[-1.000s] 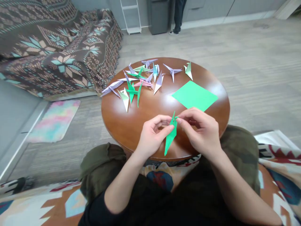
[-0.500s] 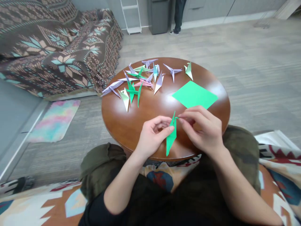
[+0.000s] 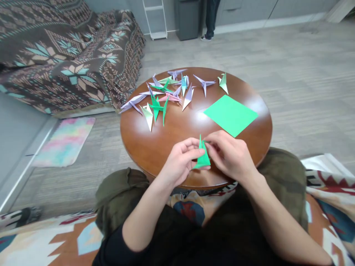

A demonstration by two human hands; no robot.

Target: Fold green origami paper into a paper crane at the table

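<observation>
A small folded green paper piece (image 3: 203, 157) stands between my hands over the near edge of the round wooden table (image 3: 155, 140). My left hand (image 3: 180, 162) pinches its left side with thumb and fingers. My right hand (image 3: 230, 157) is closed on its right side, fingers bent over the fold. A flat green paper square (image 3: 231, 114) lies on the table just beyond my right hand. Several finished paper cranes (image 3: 166, 94) in purple, green, pink and white are scattered at the table's far left.
A sofa with a patterned brown throw (image 3: 69, 55) stands to the left, a pastel mat (image 3: 65, 140) on the floor beside it. A dark bin (image 3: 187, 18), a white rack (image 3: 154, 18) and a person's legs (image 3: 210, 18) are at the back.
The long narrow green piece has been folded shorter into a small triangle shape. Both hands have closed in together on it.
</observation>
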